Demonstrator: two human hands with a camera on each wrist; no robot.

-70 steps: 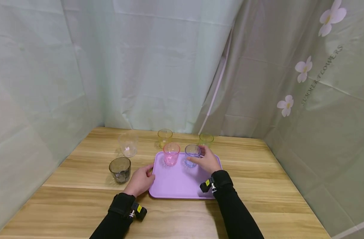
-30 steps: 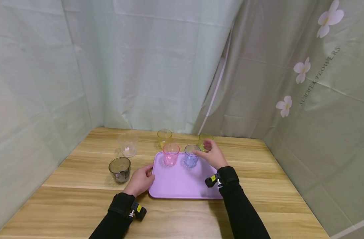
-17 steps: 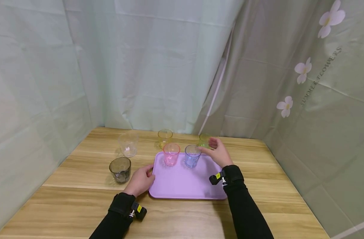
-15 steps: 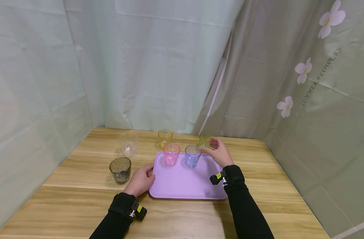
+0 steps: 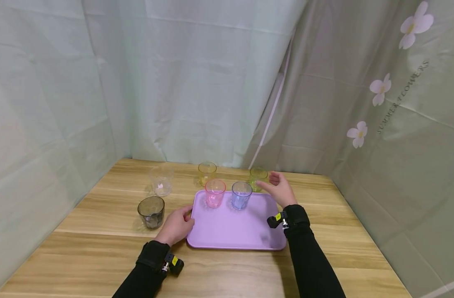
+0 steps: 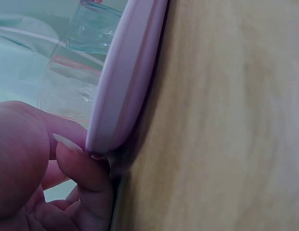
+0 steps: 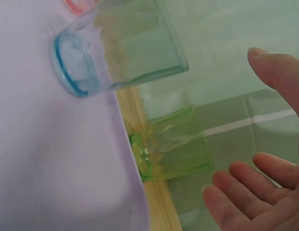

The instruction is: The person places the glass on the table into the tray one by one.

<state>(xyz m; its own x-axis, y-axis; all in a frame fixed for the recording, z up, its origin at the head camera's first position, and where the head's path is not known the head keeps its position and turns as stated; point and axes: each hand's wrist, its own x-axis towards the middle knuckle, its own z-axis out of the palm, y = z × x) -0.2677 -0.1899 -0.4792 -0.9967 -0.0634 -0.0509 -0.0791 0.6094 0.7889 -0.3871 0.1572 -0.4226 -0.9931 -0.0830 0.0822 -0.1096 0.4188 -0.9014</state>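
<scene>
Because the right hand (image 5: 280,192), its grip wide and holding nothing, is just beside the green tumbler (image 7: 175,144) behind the purple tray (image 5: 234,231), a sideways brush could topple it or the blue tumbler (image 5: 242,196) on the tray's far side. With the left hand (image 5: 176,225) pinching the tray's left edge, a tug could jolt the pink tumbler (image 5: 215,193). The green tumbler stands upright on the tabletop (image 5: 346,236), see-through, lime-tinted, flared toward its rim.
</scene>
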